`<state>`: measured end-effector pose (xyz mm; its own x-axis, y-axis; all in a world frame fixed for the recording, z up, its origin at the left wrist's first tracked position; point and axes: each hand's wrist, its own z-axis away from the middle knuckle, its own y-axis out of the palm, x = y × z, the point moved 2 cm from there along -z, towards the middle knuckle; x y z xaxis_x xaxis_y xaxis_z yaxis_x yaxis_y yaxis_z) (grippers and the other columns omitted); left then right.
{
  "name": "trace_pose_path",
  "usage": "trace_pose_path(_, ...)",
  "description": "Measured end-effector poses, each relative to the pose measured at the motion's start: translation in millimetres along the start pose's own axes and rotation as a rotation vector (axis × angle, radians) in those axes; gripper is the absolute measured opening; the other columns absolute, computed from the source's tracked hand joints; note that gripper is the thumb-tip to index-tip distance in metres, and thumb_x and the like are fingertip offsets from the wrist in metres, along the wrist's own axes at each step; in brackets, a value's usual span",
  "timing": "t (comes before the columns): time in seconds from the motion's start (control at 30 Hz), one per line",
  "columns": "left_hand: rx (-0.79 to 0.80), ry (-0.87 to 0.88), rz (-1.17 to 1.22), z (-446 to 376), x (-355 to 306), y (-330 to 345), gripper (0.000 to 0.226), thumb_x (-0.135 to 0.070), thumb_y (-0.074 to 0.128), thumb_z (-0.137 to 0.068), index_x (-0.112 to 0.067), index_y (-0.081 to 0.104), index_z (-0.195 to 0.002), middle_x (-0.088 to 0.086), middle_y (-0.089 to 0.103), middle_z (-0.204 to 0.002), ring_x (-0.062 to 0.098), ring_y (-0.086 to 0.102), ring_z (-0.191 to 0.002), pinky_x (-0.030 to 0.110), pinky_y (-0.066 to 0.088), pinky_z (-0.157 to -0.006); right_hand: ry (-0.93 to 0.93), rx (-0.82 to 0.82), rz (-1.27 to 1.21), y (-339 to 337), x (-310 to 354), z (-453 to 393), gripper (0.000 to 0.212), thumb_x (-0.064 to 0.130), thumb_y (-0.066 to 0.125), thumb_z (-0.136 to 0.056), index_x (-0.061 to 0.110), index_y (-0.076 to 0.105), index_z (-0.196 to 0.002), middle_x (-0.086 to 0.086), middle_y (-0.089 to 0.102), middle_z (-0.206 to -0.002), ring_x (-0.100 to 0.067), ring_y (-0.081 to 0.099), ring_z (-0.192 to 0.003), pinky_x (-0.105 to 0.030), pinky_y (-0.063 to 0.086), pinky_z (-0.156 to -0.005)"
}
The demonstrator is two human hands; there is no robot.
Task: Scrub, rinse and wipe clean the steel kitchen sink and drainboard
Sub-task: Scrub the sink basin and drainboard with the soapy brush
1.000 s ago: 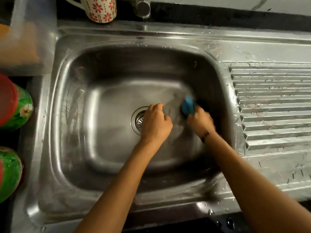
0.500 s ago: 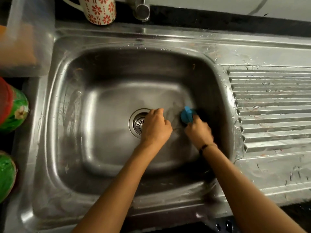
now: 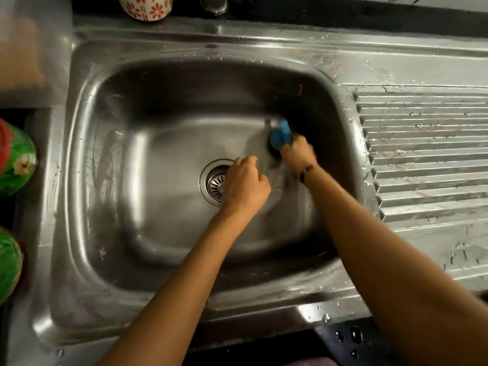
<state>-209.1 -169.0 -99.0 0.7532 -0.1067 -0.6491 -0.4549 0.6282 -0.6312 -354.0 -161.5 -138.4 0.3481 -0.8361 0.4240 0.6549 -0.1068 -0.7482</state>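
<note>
Stainless steel fills nearly the whole view: one rectangular steel kitchen sink basin [image 3: 163, 233] with rounded corners, and to its right one ribbed steel drainboard [image 3: 427, 154] pressed from the same sheet and dotted with water drops. In the middle of the basin floor sits one round slotted drain strainer [image 3: 214, 182].

Two bare arms reach down into the basin from the near edge. The right hand [image 3: 297, 155] is over the far right part of the basin floor, close to the right wall, and its fingers are curled round one bright blue scrubber [image 3: 281, 134], which is pressed against the steel. The scrubber and that hand are blurred, so the scrubber's exact shape is unclear. One dark band [image 3: 305, 173] circles the right wrist.

The left hand [image 3: 245, 183] rests near the centre of the basin, just right of the drain strainer and partly covering its edge. Its fingers are curled under into a loose fist; nothing shows in them, though the palm side is hidden.

Behind the basin, on the dark bench [image 3: 343, 17] along the far edge, stands one white mug with red flower prints [image 3: 148, 7], only its lower part in view. Just right of it is one round steel tap base [image 3: 213, 5], also cut off by the frame.

At the left edge are two rounded green and red containers [image 3: 15, 167], one nearer than the other, both partly out of view. Above them lies one pale, blurred rectangular object [image 3: 23, 54] that I cannot identify.
</note>
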Motion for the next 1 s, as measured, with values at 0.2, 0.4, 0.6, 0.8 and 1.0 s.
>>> trace_pose_path(0.2, -0.003, -0.007, -0.004, 3.6, 7.8, 0.0, 0.043, -0.007, 0.045, -0.09, -0.003, 0.045, -0.133, 0.015, 0.047, -0.135, 0.027, 0.042, -0.125, 0.029, 0.03, -0.102, -0.006, 0.042, 0.111, -5.6, -18.1, 15.2, 0.038, 0.025, 0.047, -0.091, 0.01, 0.05, -0.127, -0.021, 0.053, -0.127, -0.039, 0.05, -0.116, -0.036, 0.041, -0.092)
trace_pose_path(0.4, 0.02, -0.021, 0.005, -1.3, 7.8, 3.2, 0.043, -0.007, 0.044, -0.091, -0.004, 0.044, -0.133, 0.013, 0.045, -0.137, 0.027, 0.041, -0.126, 0.034, 0.034, -0.103, 0.013, 0.018, 0.172, 1.9, -33.6, 33.5, 0.038, 0.019, 0.043, -0.091, 0.012, 0.047, -0.128, -0.023, 0.053, -0.126, -0.041, 0.05, -0.115, -0.038, 0.041, -0.092)
trace_pose_path(0.6, 0.074, 0.011, -0.029, 13.6, 8.7, 11.8, 0.045, -0.008, 0.045, -0.091, -0.003, 0.042, -0.135, 0.014, 0.043, -0.138, 0.027, 0.04, -0.128, 0.035, 0.034, -0.105, -0.087, 0.001, 0.268, -7.5, 4.0, 0.8, 0.041, 0.027, 0.046, -0.093, 0.012, 0.045, -0.131, -0.017, 0.051, -0.13, -0.035, 0.049, -0.118, -0.042, 0.042, -0.096)
trace_pose_path(0.8, 0.108, 0.039, -0.067, 29.9, 11.4, 2.1, 0.034, -0.007, 0.044, -0.088, 0.0, 0.053, -0.121, 0.018, 0.052, -0.127, 0.032, 0.047, -0.117, 0.034, 0.037, -0.095, -0.13, 0.146, 0.713, -7.3, -47.1, 94.4, 0.039, 0.038, 0.041, -0.096, 0.013, 0.055, -0.123, -0.015, 0.056, -0.127, -0.035, 0.054, -0.113, -0.038, 0.042, -0.088)
trace_pose_path(1.0, 0.058, 0.065, -0.096, 41.1, 23.3, -18.0, 0.027, -0.006, 0.044, -0.087, 0.002, 0.058, -0.108, 0.019, 0.057, -0.117, 0.034, 0.051, -0.107, 0.033, 0.039, -0.082, -0.193, 0.34, 0.98, 1.6, -32.3, 117.2, 0.038, 0.035, 0.044, -0.093, 0.016, 0.056, -0.123, -0.01, 0.055, -0.129, -0.029, 0.054, -0.116, -0.037, 0.041, -0.092)
